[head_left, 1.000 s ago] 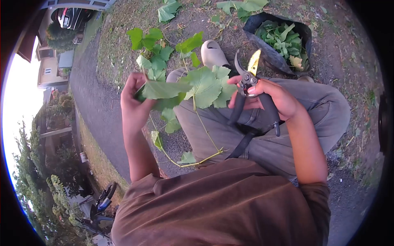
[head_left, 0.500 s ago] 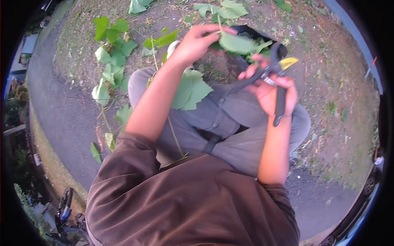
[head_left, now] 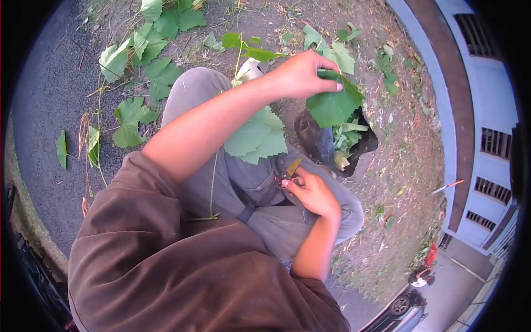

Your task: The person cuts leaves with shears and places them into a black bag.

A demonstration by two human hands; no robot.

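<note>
— Two hands in view, then. Largest things first?
— Bare dirt ground (head_left: 409, 182) all round, strewn with cut green leaves. Grey paving on the left, pale blue wall (head_left: 487, 110) on the right. Then a brown shirt (head_left: 193, 276) filling the bottom, and grey trousers (head_left: 193, 94) on folded legs, seen from straight above.
— Next down?
— Black bag (head_left: 315, 138) on the ground just beyond the knees, mouth open, leaves heaped inside. On the lap beside it, a long vine stem (head_left: 213, 177) bearing one broad leaf (head_left: 257, 135), laid across the trousers.
— And the left hand (head_left: 301, 74)?
— Reached far out across the body, fingers curled down and pinched on the top edge of a big leaf (head_left: 334, 105). Big leaf hanging right above the bag's mouth, lower edge close to the heap inside. Touching it or not: cannot tell.
— The right hand (head_left: 312, 193)?
— Low on the lap, closed round pruners (head_left: 293, 169), mostly hidden by the fingers. Only a yellow blade tip and a spot of red showing, pointed toward the bag. Blades apart or together: cannot tell.
— Smallest bits?
— Pale shoe (head_left: 251, 69) peeping out beside the left wrist, and a car (head_left: 406, 304) far off at the bottom right.
</note>
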